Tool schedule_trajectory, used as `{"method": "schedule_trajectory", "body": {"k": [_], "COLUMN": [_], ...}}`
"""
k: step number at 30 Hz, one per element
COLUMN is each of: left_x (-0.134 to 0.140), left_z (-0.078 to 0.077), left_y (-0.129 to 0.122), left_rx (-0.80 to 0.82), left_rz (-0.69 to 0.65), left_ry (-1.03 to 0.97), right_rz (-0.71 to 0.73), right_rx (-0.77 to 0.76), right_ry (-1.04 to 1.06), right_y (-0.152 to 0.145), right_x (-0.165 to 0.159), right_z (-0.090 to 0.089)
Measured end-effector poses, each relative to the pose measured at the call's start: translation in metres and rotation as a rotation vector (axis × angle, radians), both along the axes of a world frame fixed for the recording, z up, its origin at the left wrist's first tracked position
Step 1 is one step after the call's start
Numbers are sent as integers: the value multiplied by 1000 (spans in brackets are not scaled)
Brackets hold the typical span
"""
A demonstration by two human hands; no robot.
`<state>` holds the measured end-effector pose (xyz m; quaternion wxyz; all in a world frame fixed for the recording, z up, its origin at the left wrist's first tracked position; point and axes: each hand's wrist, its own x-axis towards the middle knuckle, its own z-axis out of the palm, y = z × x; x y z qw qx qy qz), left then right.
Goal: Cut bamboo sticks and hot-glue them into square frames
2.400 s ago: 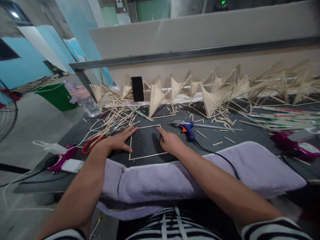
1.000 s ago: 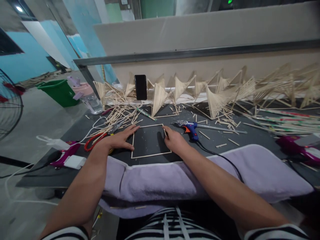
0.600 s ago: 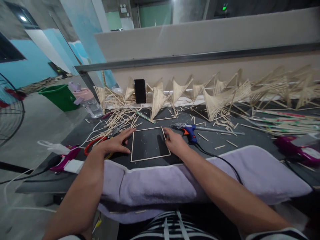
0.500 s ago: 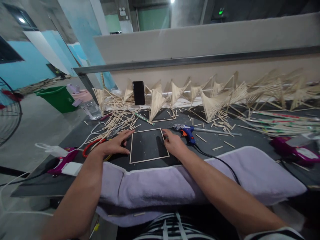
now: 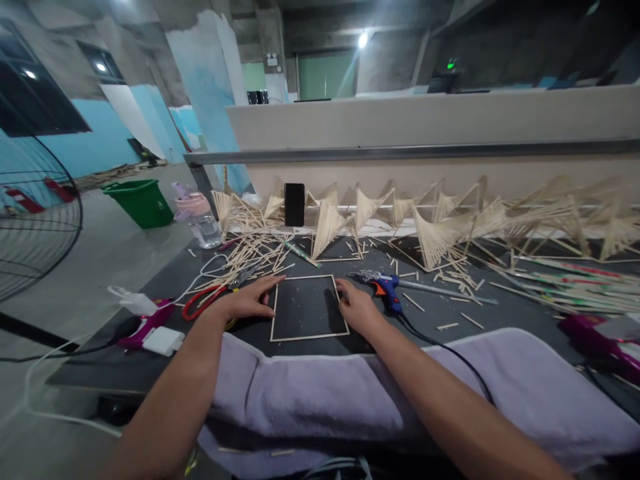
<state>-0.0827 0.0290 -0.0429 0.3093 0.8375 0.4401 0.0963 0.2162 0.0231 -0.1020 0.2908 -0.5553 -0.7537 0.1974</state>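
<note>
Thumb and forefinger of the left hand are spread wide, their tips at the left side of a flat four-sided frame of thin, pale wooden sticks. This frame lies between the two hands on the dark grey tabletop, one corner by the left forefinger. At its opposite side, near the far right corner, the right hand has its fingers bent inward; whether they pinch the stick or only rest against it, I cannot tell.

Just right of the right hand lies a blue hot-glue gun with an orange trigger, its foil-wrapped nozzle pointing left and a translucent rod running out behind. Under and beside the left wrist is a pair of red-handled scissors. Beyond the left hand spreads a heap of loose pale wooden sticks, and farther past the fingers a black smartphone stands upright. A row of twisted, fan-like structures of pale sticks runs along the back, beyond both hands and off to the right. Nearer the body than the hands, a lavender plush towel lies beneath the forearms.
</note>
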Motion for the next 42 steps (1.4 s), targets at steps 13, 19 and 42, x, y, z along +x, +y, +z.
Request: {"method": "schedule_trajectory", "body": {"k": [13,19,42], "left_x": [-2,-3,0], "left_z": [2,0,1], "left_y": [0,1,-1], "left_rx": [-92,-91,-147], "left_rz": [-42,-34,-68], "left_ry": [44,36,38], "right_rz": [3,11,10], "right_rx": [2,13,-20], "right_ry": [-24,-49,-115], "right_y": [-4,-5,-8], "right_x": [1,1,-1], "right_z": [1,1,4]}}
